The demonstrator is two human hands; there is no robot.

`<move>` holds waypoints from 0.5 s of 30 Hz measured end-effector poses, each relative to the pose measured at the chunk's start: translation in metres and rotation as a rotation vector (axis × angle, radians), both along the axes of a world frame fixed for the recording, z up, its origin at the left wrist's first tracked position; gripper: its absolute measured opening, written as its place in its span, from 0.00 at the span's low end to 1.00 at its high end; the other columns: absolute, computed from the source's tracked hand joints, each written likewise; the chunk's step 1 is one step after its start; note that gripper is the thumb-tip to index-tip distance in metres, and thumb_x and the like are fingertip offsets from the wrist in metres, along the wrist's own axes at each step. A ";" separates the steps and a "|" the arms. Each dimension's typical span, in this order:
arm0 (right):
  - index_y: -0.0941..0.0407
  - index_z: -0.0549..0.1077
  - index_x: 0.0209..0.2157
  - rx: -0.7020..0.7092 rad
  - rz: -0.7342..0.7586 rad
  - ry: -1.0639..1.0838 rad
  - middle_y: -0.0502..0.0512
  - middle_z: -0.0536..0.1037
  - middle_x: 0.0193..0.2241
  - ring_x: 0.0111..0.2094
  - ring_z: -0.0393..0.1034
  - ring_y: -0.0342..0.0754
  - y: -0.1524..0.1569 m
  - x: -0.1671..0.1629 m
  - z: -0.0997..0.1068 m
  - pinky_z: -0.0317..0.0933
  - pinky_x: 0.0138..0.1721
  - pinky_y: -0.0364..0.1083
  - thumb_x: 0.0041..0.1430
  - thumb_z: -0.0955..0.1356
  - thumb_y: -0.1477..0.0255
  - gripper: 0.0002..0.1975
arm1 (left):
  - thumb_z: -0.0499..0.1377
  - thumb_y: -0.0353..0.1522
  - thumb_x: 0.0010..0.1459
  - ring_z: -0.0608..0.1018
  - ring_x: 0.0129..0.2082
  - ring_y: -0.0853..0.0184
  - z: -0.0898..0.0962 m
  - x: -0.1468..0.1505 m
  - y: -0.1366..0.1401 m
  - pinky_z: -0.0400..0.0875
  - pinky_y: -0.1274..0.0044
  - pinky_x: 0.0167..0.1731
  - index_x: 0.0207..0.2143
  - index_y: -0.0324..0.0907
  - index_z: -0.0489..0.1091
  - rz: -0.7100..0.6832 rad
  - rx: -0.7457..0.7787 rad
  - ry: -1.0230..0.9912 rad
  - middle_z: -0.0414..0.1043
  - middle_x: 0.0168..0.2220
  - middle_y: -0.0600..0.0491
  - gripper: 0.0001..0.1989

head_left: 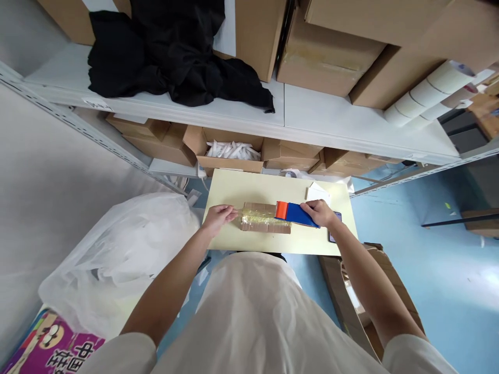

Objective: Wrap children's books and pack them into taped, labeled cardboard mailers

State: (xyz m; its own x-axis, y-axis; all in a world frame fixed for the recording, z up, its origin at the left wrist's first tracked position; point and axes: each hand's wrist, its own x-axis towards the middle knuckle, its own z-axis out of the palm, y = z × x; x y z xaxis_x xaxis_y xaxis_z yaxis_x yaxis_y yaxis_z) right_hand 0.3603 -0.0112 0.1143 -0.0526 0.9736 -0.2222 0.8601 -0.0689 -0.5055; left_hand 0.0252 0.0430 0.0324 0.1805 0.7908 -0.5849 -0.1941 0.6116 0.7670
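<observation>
On the pale yellow table (234, 182) lies a small cardboard box (253, 206), with clear yellowish packing tape (259, 221) stretched lengthwise over its top. My right hand (320, 212) grips the blue body of a tape dispenser (300, 214), whose orange front part sits over the box's right end. At the box's left end, the fingers of my left hand (220, 217) pinch the loose end of the tape. The tape roll inside the dispenser is hidden from this angle.
A phone (334, 228) lies by my right wrist, and white papers (317, 192) sit behind it. Shelving (234, 111) with cardboard boxes and black cloth (175, 57) overhangs the table's far side. A white plastic bag (128, 249) bulges at left; an open carton (374, 291) stands at right.
</observation>
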 end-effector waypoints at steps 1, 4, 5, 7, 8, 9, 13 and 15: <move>0.54 0.58 0.14 -0.009 0.004 -0.024 0.50 0.64 0.13 0.18 0.56 0.42 -0.001 0.002 -0.003 0.50 0.24 0.44 0.59 0.55 0.50 0.28 | 0.67 0.33 0.46 0.79 0.28 0.68 -0.004 -0.007 0.001 0.73 0.70 0.42 0.30 0.36 0.73 -0.012 -0.017 0.019 0.76 0.27 0.50 0.10; 0.54 0.61 0.14 -0.040 0.007 -0.113 0.52 0.68 0.15 0.19 0.60 0.44 0.001 -0.003 -0.013 0.50 0.25 0.44 0.60 0.55 0.51 0.29 | 0.65 0.31 0.48 0.79 0.29 0.67 -0.020 -0.016 0.000 0.72 0.71 0.42 0.29 0.36 0.73 -0.009 -0.040 0.066 0.76 0.27 0.49 0.07; 0.55 0.62 0.15 -0.049 0.007 -0.150 0.53 0.70 0.16 0.20 0.62 0.45 0.002 -0.007 -0.015 0.51 0.25 0.44 0.60 0.55 0.51 0.29 | 0.65 0.31 0.48 0.79 0.28 0.67 -0.026 -0.015 -0.001 0.72 0.71 0.42 0.29 0.37 0.72 0.004 -0.041 0.080 0.76 0.27 0.50 0.07; 0.55 0.65 0.16 -0.062 0.005 -0.217 0.54 0.72 0.18 0.22 0.64 0.46 0.004 -0.016 -0.019 0.50 0.25 0.44 0.60 0.55 0.50 0.29 | 0.65 0.31 0.47 0.78 0.28 0.68 -0.039 -0.008 -0.003 0.72 0.72 0.41 0.28 0.37 0.72 0.033 -0.040 0.102 0.76 0.25 0.51 0.06; 0.55 0.66 0.16 -0.069 0.001 -0.243 0.55 0.73 0.18 0.23 0.65 0.47 0.005 -0.020 -0.019 0.50 0.25 0.44 0.60 0.55 0.50 0.29 | 0.65 0.30 0.47 0.78 0.28 0.67 -0.045 -0.003 -0.004 0.72 0.72 0.41 0.28 0.38 0.72 0.047 -0.038 0.110 0.75 0.25 0.52 0.06; 0.55 0.67 0.17 -0.076 -0.003 -0.263 0.55 0.73 0.19 0.23 0.66 0.47 0.005 -0.023 -0.020 0.50 0.25 0.44 0.60 0.55 0.50 0.29 | 0.64 0.30 0.47 0.78 0.29 0.67 -0.051 0.002 -0.005 0.71 0.72 0.41 0.27 0.38 0.72 0.059 -0.036 0.117 0.75 0.24 0.52 0.05; 0.55 0.68 0.18 -0.081 -0.019 -0.304 0.56 0.73 0.19 0.24 0.67 0.48 0.005 -0.026 -0.020 0.50 0.25 0.44 0.60 0.55 0.50 0.29 | 0.64 0.30 0.46 0.77 0.39 0.65 -0.068 0.024 -0.013 0.69 0.76 0.43 0.29 0.38 0.73 0.079 -0.036 0.100 0.76 0.28 0.52 0.06; 0.55 0.67 0.17 -0.065 -0.022 -0.307 0.55 0.73 0.18 0.24 0.66 0.48 0.005 -0.025 -0.020 0.49 0.25 0.44 0.60 0.55 0.50 0.29 | 0.64 0.32 0.48 0.76 0.43 0.65 -0.071 0.033 -0.018 0.69 0.77 0.44 0.36 0.38 0.73 0.071 -0.055 0.062 0.77 0.31 0.51 0.12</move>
State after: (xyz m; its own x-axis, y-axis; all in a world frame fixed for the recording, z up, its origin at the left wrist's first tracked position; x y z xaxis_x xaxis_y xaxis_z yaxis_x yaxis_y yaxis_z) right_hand 0.3351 -0.0065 0.0938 0.0478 0.9570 -0.2860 0.9698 -0.1130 -0.2161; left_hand 0.0579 0.0246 -0.0387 0.0872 0.7670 -0.6357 -0.1921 0.6391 0.7447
